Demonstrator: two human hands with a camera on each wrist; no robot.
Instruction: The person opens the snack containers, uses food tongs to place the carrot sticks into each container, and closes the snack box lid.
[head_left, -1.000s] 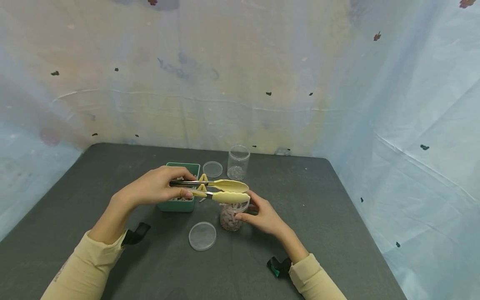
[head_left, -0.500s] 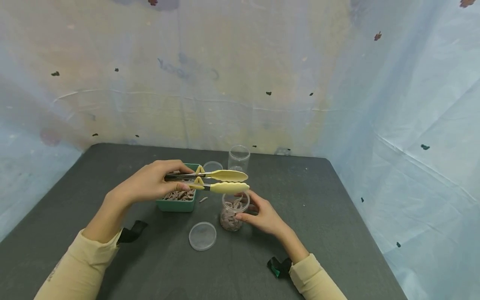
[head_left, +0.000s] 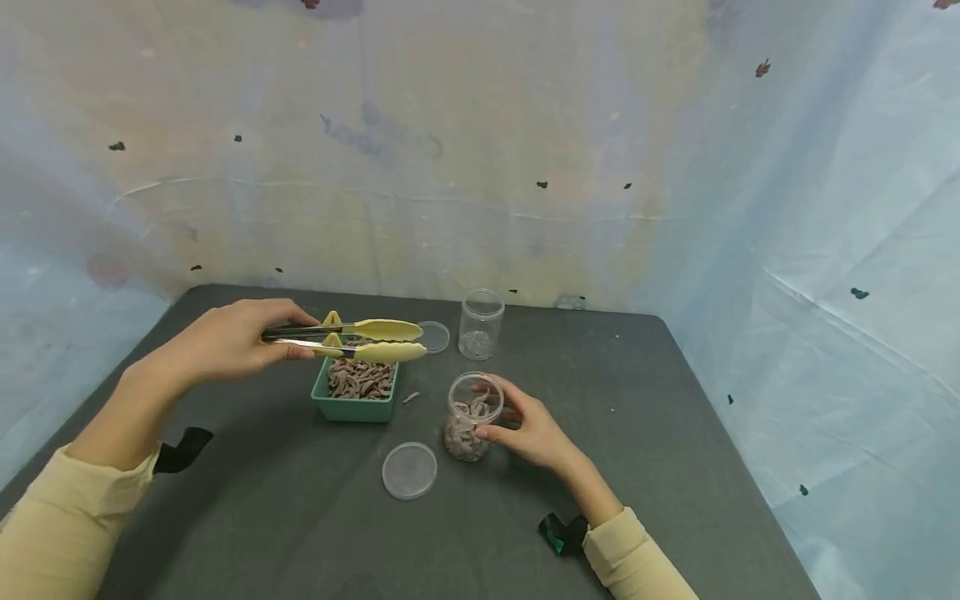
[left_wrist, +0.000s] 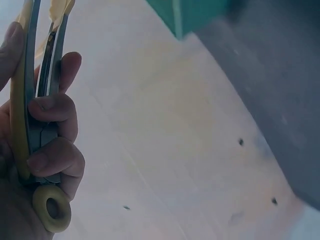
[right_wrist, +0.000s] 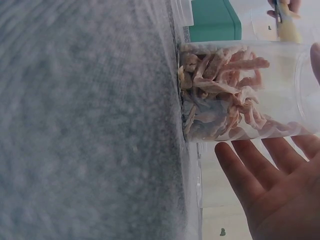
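Observation:
My left hand (head_left: 225, 343) grips yellow-tipped tongs (head_left: 388, 331) by the handles, with their tips apart and nothing between them. They hang over the back of a green box (head_left: 352, 410) full of brownish, strip-like pieces (head_left: 360, 381). In the left wrist view, fingers curl round the tongs (left_wrist: 21, 100). My right hand (head_left: 536, 433) holds a clear jar (head_left: 453, 417) upright on the table, thumb on the near side and fingers behind. Similar strips (right_wrist: 225, 90) fill much of this jar, whose top has no lid on it.
One loose strip (head_left: 411, 397) lies between box and jar. A clear round lid (head_left: 409, 471) rests nearer the front; another lid (head_left: 433, 337) lies behind. At the back stands a second clear jar (head_left: 480, 312) with small bits at its bottom. The dark table (head_left: 337, 533) meets a draped backdrop (head_left: 450, 150).
My left hand has drawn the tongs left and slightly up, away from above the near jar to over the green box. My right hand keeps its hold on the jar.

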